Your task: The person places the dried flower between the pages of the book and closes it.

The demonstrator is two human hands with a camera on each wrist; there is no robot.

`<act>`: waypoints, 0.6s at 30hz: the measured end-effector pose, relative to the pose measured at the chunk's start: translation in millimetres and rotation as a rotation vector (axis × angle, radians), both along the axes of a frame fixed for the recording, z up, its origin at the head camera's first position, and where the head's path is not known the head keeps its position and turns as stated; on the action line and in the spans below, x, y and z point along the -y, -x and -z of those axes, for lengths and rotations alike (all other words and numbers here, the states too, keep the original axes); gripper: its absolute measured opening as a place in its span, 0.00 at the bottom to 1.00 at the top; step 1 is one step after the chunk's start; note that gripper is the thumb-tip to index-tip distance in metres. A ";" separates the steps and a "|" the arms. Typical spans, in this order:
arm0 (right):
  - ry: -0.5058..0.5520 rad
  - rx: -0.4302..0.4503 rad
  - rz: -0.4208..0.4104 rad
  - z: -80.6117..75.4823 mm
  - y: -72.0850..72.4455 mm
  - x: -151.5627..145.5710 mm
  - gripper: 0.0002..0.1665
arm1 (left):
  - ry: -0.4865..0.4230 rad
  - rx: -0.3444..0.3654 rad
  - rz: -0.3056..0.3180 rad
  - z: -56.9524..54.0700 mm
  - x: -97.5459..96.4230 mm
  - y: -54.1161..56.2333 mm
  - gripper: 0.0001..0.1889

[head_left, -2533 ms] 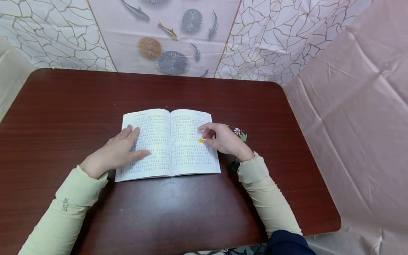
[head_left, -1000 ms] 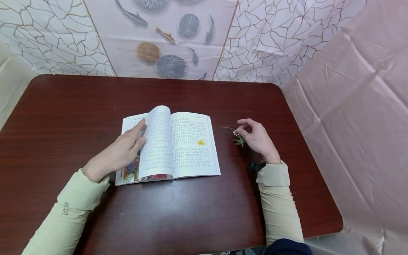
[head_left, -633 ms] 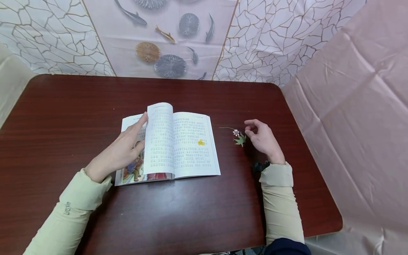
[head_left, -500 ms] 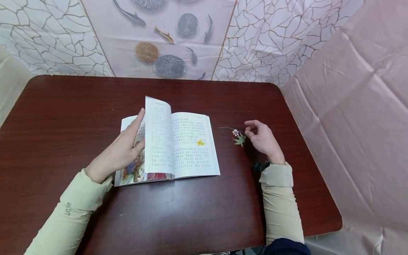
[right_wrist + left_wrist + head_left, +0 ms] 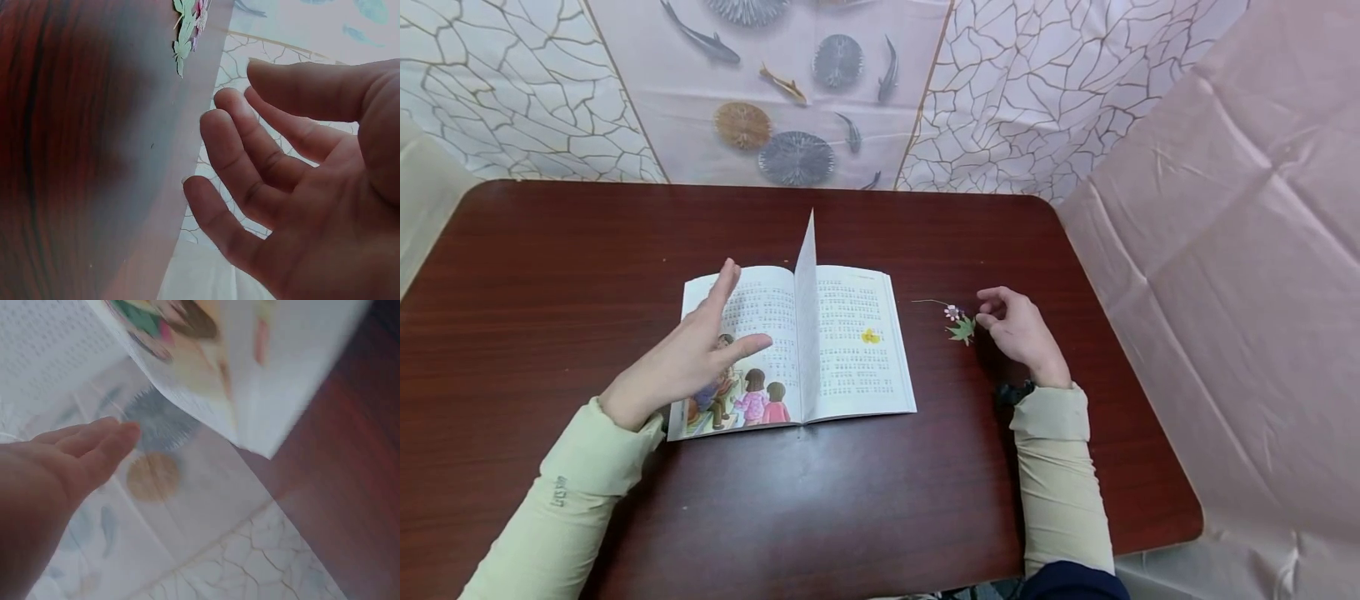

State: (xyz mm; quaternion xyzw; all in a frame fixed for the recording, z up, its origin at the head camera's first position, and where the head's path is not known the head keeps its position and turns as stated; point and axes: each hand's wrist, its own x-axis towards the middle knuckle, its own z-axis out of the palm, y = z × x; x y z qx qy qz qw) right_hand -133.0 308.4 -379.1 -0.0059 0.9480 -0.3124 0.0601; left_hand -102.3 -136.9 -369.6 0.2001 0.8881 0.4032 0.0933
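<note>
An open book (image 5: 767, 304) lies on the table, and one of its pages (image 5: 807, 333) stands nearly upright at the middle. Over the left page, which carries a coloured picture of people, my left hand (image 5: 688, 354) is spread with thumb and fingers apart; in the left wrist view its fingers (image 5: 103, 450) hold nothing. A small yellow flower (image 5: 870, 336) rests on the right page. My right hand (image 5: 1018, 333) is beside a green leaf (image 5: 962, 330) and a small pinkish-white flower (image 5: 952, 312) with a thin stem. The right wrist view shows its loosely bent fingers (image 5: 222, 137) around nothing.
The dark red-brown table (image 5: 850, 508) extends around the book on all sides. Patterned cloth (image 5: 1030, 100) hangs behind its far edge, and a plain pinkish cloth (image 5: 1247, 275) borders the right side.
My right hand left the yellow flower on the right page and moved right beside the leaf. A page lifted from the left, slipped off my left fingers and swung upright, uncovering the picture.
</note>
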 end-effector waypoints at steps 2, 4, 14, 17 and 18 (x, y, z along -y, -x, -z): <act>-0.042 0.037 -0.001 -1.7 -1.1 -0.4 0.16 | 0.079 0.025 -0.029 0.1 8.0 0.3 0.55; -0.096 0.079 -0.001 -3.6 -2.6 -1.0 0.15 | 0.148 0.053 -0.043 2.1 16.2 0.5 0.56; -0.137 0.111 0.055 -0.7 -2.7 3.0 0.24 | 0.295 0.146 -0.051 14.7 30.1 2.8 0.56; -0.132 0.130 0.062 3.2 -1.3 3.7 0.25 | 0.302 0.138 -0.045 14.2 29.3 3.2 0.55; -0.132 0.136 0.064 4.3 -1.1 3.9 0.25 | 0.297 0.137 -0.043 14.1 29.0 3.3 0.55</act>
